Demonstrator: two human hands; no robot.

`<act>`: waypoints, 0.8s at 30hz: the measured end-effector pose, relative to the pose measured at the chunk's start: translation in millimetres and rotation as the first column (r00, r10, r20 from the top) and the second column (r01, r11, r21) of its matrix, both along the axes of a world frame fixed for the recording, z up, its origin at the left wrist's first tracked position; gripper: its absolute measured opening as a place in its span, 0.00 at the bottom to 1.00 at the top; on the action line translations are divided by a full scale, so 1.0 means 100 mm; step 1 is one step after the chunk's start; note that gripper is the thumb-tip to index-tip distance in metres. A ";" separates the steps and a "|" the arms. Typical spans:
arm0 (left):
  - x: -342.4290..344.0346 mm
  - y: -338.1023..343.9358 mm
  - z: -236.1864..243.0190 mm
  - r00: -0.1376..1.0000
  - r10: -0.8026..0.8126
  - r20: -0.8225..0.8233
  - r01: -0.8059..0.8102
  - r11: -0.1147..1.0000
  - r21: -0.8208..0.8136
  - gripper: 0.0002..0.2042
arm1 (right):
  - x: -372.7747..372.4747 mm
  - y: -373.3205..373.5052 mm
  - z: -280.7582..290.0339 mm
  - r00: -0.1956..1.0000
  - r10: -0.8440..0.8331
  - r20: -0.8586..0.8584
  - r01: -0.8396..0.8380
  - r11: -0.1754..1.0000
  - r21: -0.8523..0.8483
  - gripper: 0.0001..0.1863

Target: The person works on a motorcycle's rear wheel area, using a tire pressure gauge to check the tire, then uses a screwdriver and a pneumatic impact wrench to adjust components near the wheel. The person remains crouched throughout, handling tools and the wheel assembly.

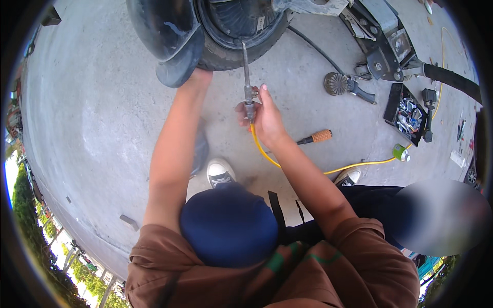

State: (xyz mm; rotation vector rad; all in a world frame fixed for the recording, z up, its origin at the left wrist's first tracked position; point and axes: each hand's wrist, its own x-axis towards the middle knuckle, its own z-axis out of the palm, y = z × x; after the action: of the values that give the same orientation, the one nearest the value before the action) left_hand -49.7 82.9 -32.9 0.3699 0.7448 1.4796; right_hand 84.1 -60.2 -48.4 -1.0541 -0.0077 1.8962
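My right hand (pixel 269 115) is closed around the metal fittings of an air nozzle (pixel 249 97), thumb up along its side. A yellow hose (pixel 261 149) runs from its lower end. The nozzle's thin tip reaches the lower rim of a black scooter wheel (pixel 226 57). My left hand (pixel 201 76) is up against the tyre, beside the dark fender (pixel 179 64); its fingers are hidden there. On the floor below my right wrist lies a screwdriver (pixel 322 135) with an orange handle.
To the right lie a tyre inflator with a round ribbed head (pixel 336 83), a black tray (pixel 393 105) of metal parts, a black tool (pixel 428 113) and a green can (pixel 399 152). The scooter's metal underside (pixel 380 51) stands at the upper right. The yellow hose crosses the concrete floor.
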 end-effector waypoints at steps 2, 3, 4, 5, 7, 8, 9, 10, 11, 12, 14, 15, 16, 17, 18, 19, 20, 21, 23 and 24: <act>0.00 -0.01 0.00 1.000 -0.002 0.000 0.002 1.000 0.001 0.28 | 0.02 -0.04 -0.03 1.000 0.010 -0.016 -0.009 0.998 0.055 0.27; -0.02 -0.02 0.04 1.000 -0.001 -0.004 0.001 1.000 0.004 0.28 | 0.02 -0.05 -0.03 0.999 0.026 -0.032 -0.023 0.996 0.083 0.26; -0.04 -0.03 0.05 1.000 0.001 -0.009 -0.001 1.000 0.006 0.27 | 0.01 -0.06 -0.03 0.998 0.042 -0.047 -0.036 0.993 0.111 0.26; -0.05 -0.02 0.08 1.000 0.003 -0.012 -0.003 1.000 0.009 0.27 | 0.00 -0.07 -0.01 0.998 0.031 -0.059 -0.025 0.995 0.099 0.26; -0.05 0.00 0.08 1.000 0.008 -0.009 -0.008 1.000 0.010 0.27 | -0.01 -0.09 0.02 0.997 0.004 -0.077 0.001 0.998 0.068 0.26; -0.06 -0.01 0.09 1.000 0.006 -0.016 -0.006 1.000 0.010 0.27 | -0.01 -0.10 0.02 0.998 0.014 -0.068 -0.008 0.996 0.085 0.27; -0.05 0.00 0.09 1.000 0.004 -0.013 -0.003 1.000 0.011 0.27 | 0.00 -0.11 0.00 0.998 0.019 -0.054 -0.013 0.994 0.104 0.27; -0.04 0.01 0.09 1.000 0.001 -0.012 -0.001 1.000 0.008 0.27 | 0.01 -0.12 -0.02 0.999 0.025 -0.041 -0.020 0.992 0.123 0.28; -0.04 0.01 0.09 1.000 0.000 -0.014 0.000 1.000 0.008 0.27 | 0.02 -0.13 -0.03 0.999 0.035 -0.035 -0.029 0.988 0.154 0.28; -0.04 0.01 0.08 1.000 -0.001 -0.015 0.001 1.000 0.005 0.27 | 0.03 -0.15 -0.04 0.999 0.045 -0.028 -0.039 0.982 0.186 0.28; -0.03 0.03 0.08 1.000 -0.005 -0.012 0.005 1.000 0.004 0.27 | 0.04 -0.13 -0.01 0.994 0.051 0.097 -0.068 0.983 0.170 0.28; -0.03 0.04 0.09 1.000 -0.005 -0.013 0.005 1.000 0.004 0.27 | 0.02 -0.09 0.08 0.975 0.052 0.214 -0.079 0.989 0.123 0.28; -0.04 0.02 0.11 1.000 -0.005 -0.017 0.006 1.000 0.005 0.27 | 0.01 -0.06 0.13 0.943 0.055 0.328 -0.084 0.994 0.074 0.27; -0.03 0.03 0.11 1.000 -0.004 -0.018 0.004 1.000 0.001 0.27 | 0.04 -0.04 0.06 0.890 0.062 0.451 -0.122 0.987 0.105 0.26; -0.03 0.04 0.11 1.000 -0.002 -0.019 0.002 1.000 0.004 0.27 | 0.10 0.00 -0.07 0.822 0.060 0.567 -0.162 0.978 0.130 0.25; -0.03 0.05 0.11 1.000 -0.003 -0.021 0.003 1.000 0.005 0.26 | 0.15 0.05 -0.16 0.739 0.052 0.672 -0.204 0.968 0.149 0.25; -0.04 0.06 0.10 1.000 0.005 -0.020 -0.005 1.000 0.000 0.26 | 0.17 0.10 -0.19 0.678 -0.017 0.735 -0.218 0.950 0.223 0.24; -0.03 0.05 0.11 1.000 0.008 -0.026 -0.008 1.000 -0.006 0.26 | 0.18 0.13 -0.20 0.613 -0.093 0.784 -0.237 0.926 0.294 0.23; -0.05 0.00 0.16 0.998 0.022 -0.054 -0.023 1.000 -0.019 0.26 | 0.24 0.24 -0.21 0.553 -0.146 0.820 -0.323 0.870 0.372 0.22; -0.07 0.00 0.14 0.997 0.036 -0.064 -0.039 0.999 -0.036 0.26 | 0.29 0.33 -0.18 0.558 -0.113 0.822 -0.385 0.843 0.376 0.22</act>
State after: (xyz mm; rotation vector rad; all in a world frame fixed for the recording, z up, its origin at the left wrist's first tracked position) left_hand -56.3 82.8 -18.5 0.3776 0.8331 1.4926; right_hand 113.0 -27.4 -66.6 -1.4712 -1.1442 1.2090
